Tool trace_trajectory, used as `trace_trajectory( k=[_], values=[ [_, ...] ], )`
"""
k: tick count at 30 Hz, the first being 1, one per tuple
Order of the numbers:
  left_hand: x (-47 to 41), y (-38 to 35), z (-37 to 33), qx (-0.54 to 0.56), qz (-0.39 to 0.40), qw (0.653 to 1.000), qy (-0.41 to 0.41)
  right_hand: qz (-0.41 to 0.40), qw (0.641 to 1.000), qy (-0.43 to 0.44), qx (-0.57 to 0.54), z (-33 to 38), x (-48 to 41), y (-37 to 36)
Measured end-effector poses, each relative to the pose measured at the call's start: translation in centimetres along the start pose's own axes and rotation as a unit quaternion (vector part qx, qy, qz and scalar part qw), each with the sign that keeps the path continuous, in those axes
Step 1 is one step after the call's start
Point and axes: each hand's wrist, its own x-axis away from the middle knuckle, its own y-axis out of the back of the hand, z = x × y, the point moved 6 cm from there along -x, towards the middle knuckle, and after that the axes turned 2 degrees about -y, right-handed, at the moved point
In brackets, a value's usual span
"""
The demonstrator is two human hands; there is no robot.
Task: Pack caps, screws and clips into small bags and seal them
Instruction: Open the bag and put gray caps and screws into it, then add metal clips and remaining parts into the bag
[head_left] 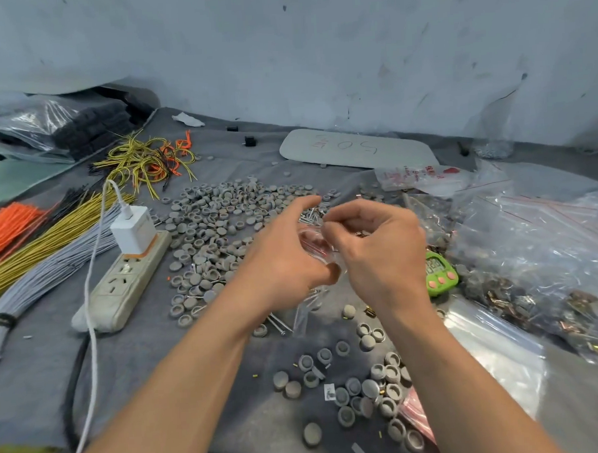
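The left hand (pixel 285 257) and the right hand (pixel 377 247) hold a small bag (pixel 313 242) above the middle of the table (pixel 143 370). Each grip pinches it. If a grip slips, the bag could tip and spill. I cannot tell what is inside. Big bags (pixel 548 243) by the right edge hold brown clips (pixel 499 296).

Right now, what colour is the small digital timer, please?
A green plastic timer, pink buttons; head view.

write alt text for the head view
Left hand and right hand hold a small clear bag over a grey mat strewn with caps and screws. Power strip and wire bundles lie left, green timer and plastic bags right.
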Motion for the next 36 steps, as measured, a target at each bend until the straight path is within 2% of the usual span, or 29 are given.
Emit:
trace_trajectory(
  k=[4, 9, 12, 14, 16, 18, 19, 21, 23, 25, 27, 30, 33, 36],
  values=[
    [0.1, 0.3, 0.6, 0.041, -0.001, 0.999, 0.010, 0.034, 0.999, -0.011, -0.014, -0.6, -0.3, 0.0],
    [0.0, 0.6, 0.9, 0.076, 0.002, 0.997, 0.006, -0.007, 0.990, -0.092, -0.111, -1.8, -0.8, 1.2],
    [0.0, 0.9, 0.8, 0.126, -0.011, 0.992, 0.008, 0.120, 0.971, -0.182, -0.100, -3.0, -0.4, 0.5],
    [0.0, 0.9, 0.7, 0.149, -0.025, 0.988, 0.007, 0.221, 0.936, -0.243, -0.126, -3.8, 0.6, -0.6],
    [-0.1, 1.1, 0.5, 0.151, -0.051, 0.987, 0.010, 0.271, 0.894, -0.287, -0.213, -4.0, 1.4, -1.6],
    [0.0, 1.6, 0.4, 0.155, -0.095, 0.983, 0.011, 0.306, 0.873, -0.276, -0.261, -3.6, 1.6, -2.1],
    [0.1, 1.8, 0.4, 0.159, -0.118, 0.980, 0.011, 0.338, 0.874, -0.249, -0.244, -3.4, 1.7, -2.4],
    [0.3, 2.2, 0.4, 0.169, -0.143, 0.975, 0.010, 0.387, 0.893, -0.189, -0.132, -3.4, 2.4, -3.3],
    [0.2, 2.0, 0.3, 0.202, -0.108, 0.973, 0.006, 0.342, 0.924, -0.169, -0.021, -4.0, 2.4, -3.8],
    [0.1, 1.5, 0.1, 0.245, -0.045, 0.968, -0.001, 0.272, 0.943, -0.193, -0.021, -4.5, 2.0, -3.8],
    [0.1, 1.7, -0.1, 0.244, -0.028, 0.969, 0.001, 0.242, 0.929, -0.255, -0.118, -4.9, 1.7, -3.6],
    [0.0, 2.2, 0.7, 0.211, -0.011, 0.976, 0.057, 0.226, 0.880, -0.318, -0.272, -4.3, 1.5, -3.0],
    [0.5, 1.2, 1.2, 0.173, 0.112, 0.974, 0.092, 0.202, 0.858, -0.339, -0.329, -4.2, 1.2, -2.3],
    [0.7, 0.7, 1.2, 0.200, 0.133, 0.967, 0.085, 0.165, 0.864, -0.333, -0.341, -4.1, 0.6, -1.3]
  ],
)
